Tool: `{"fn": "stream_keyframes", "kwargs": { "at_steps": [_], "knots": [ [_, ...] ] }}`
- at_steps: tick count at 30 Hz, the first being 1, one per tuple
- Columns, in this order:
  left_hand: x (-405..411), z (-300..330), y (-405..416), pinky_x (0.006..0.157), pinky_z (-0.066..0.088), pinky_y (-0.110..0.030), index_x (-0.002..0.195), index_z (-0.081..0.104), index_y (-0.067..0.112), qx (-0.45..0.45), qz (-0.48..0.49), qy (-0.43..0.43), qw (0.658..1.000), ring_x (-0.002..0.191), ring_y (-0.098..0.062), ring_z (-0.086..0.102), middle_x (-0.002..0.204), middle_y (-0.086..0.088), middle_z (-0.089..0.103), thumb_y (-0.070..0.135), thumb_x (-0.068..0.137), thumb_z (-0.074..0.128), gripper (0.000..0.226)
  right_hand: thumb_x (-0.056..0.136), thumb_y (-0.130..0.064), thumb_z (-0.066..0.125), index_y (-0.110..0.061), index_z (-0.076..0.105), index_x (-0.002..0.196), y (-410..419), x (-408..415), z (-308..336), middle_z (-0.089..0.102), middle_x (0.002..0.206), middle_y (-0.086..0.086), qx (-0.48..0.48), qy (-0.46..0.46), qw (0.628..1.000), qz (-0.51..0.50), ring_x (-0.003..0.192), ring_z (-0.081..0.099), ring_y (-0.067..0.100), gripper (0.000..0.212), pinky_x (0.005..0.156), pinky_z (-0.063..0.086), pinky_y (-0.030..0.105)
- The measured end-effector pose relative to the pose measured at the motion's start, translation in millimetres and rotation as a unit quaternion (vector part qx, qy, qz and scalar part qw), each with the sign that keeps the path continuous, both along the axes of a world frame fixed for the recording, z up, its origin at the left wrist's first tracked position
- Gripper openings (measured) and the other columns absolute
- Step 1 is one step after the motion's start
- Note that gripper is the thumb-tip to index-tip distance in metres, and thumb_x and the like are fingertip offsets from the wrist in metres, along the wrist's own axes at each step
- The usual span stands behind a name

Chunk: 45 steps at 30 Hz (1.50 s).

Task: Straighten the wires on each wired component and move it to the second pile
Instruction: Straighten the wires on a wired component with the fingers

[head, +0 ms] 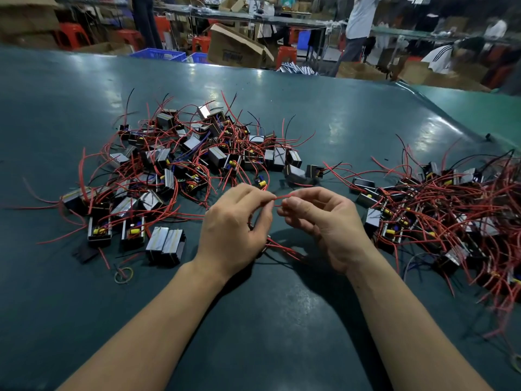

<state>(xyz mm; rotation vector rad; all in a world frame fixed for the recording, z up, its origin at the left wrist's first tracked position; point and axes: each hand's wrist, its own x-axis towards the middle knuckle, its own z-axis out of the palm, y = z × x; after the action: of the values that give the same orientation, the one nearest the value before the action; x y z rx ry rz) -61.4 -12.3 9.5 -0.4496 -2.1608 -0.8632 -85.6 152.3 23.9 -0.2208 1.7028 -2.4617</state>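
Observation:
A big pile of small black wired components [191, 165] with tangled red and black wires covers the table's left and centre. A second pile [439, 210] lies at the right. My left hand [236, 227] and my right hand [327, 224] meet in front of me, between the piles. Both pinch the red wires [282, 196] of one component, which is mostly hidden under my left palm. More of its red wires [284, 249] trail out below the hands.
The dark green table [253, 320] stretches wide. A yellow rubber band [123, 275] lies near the left pile's front edge. Beyond the far edge stand cardboard boxes [236, 49], red stools, blue crates and people at other benches.

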Motion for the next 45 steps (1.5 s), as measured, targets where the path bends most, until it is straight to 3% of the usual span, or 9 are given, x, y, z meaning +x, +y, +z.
{"fn": "stream_keyframes", "kwargs": {
  "at_steps": [9, 15, 21, 26, 30, 39, 45],
  "knots": [
    [-6.2, -5.8, -2.2, 0.076, 0.049, -0.03, 0.108, 0.073, 0.002, -0.043, -0.012, 0.033, 0.998, 0.082, -0.027, 0.058, 0.089, -0.007, 0.07, 0.001, 0.083, 0.071, 0.025, 0.074, -0.012, 0.073, -0.005, 0.068, 0.091, -3.1, 3.3, 3.3, 0.073, 0.084, 0.011, 0.032, 0.057, 0.998, -0.019, 0.075, 0.073, 0.025, 0.019, 0.063, 0.056, 0.026],
    [-4.2, -2.2, -0.6, 0.074, 0.05, -0.032, 0.099, 0.074, 0.002, -0.028, -0.039, 0.022, 0.999, 0.08, -0.025, 0.059, 0.088, -0.006, 0.07, 0.005, 0.086, 0.069, 0.014, 0.082, -0.005, 0.071, -0.01, 0.068, 0.086, -2.8, 4.1, 2.9, 0.074, 0.082, 0.01, 0.07, 0.085, 0.993, -0.033, 0.078, 0.073, 0.025, 0.007, 0.063, 0.056, 0.026],
    [-0.7, -1.1, 1.9, 0.075, 0.054, -0.039, 0.106, 0.073, 0.005, -0.001, -0.033, -0.016, 0.999, 0.084, -0.023, 0.063, 0.091, -0.005, 0.071, 0.008, 0.086, 0.071, 0.02, 0.076, -0.014, 0.073, -0.011, 0.074, 0.082, -3.4, 3.2, 1.9, 0.074, 0.083, 0.013, 0.034, 0.073, 0.996, -0.042, 0.078, 0.072, 0.023, 0.007, 0.068, 0.057, 0.026],
    [-1.5, -1.8, 1.5, 0.067, 0.054, -0.039, 0.108, 0.075, 0.008, 0.017, -0.012, -0.016, 1.0, 0.076, -0.024, 0.066, 0.083, -0.009, 0.073, 0.012, 0.086, 0.072, 0.022, 0.074, -0.014, 0.072, -0.004, 0.073, 0.085, -6.4, 1.7, 0.4, 0.073, 0.083, 0.014, -0.005, 0.036, 0.999, -0.027, 0.079, 0.071, 0.021, 0.014, 0.068, 0.057, 0.025],
    [-1.6, -2.1, 2.0, 0.062, 0.053, -0.038, 0.103, 0.076, 0.009, 0.022, -0.02, 0.006, 1.0, 0.069, -0.023, 0.063, 0.08, -0.004, 0.074, 0.011, 0.084, 0.075, 0.019, 0.074, -0.014, 0.072, -0.004, 0.071, 0.086, -6.1, 2.2, 1.6, 0.074, 0.082, 0.013, -0.006, 0.026, 0.999, -0.03, 0.075, 0.072, 0.021, 0.016, 0.063, 0.056, 0.024],
    [-1.9, -2.0, 2.2, 0.073, 0.055, -0.04, 0.101, 0.075, 0.004, 0.034, -0.049, 0.008, 0.998, 0.083, -0.023, 0.07, 0.092, -0.006, 0.075, 0.008, 0.088, 0.07, 0.015, 0.087, -0.009, 0.068, -0.008, 0.07, 0.088, -2.7, 4.4, 4.8, 0.074, 0.084, 0.013, 0.057, 0.03, 0.996, -0.063, 0.07, 0.072, 0.023, 0.002, 0.053, 0.053, 0.023],
    [-1.9, -1.1, 0.6, 0.07, 0.054, -0.039, 0.098, 0.073, 0.001, 0.025, -0.035, 0.03, 0.999, 0.078, -0.023, 0.067, 0.089, -0.007, 0.072, 0.003, 0.088, 0.068, 0.012, 0.092, -0.011, 0.062, -0.009, 0.069, 0.089, -4.0, 5.3, 5.3, 0.074, 0.088, 0.013, 0.072, 0.033, 0.996, -0.046, 0.07, 0.072, 0.024, 0.008, 0.049, 0.052, 0.023]
  ]
}}
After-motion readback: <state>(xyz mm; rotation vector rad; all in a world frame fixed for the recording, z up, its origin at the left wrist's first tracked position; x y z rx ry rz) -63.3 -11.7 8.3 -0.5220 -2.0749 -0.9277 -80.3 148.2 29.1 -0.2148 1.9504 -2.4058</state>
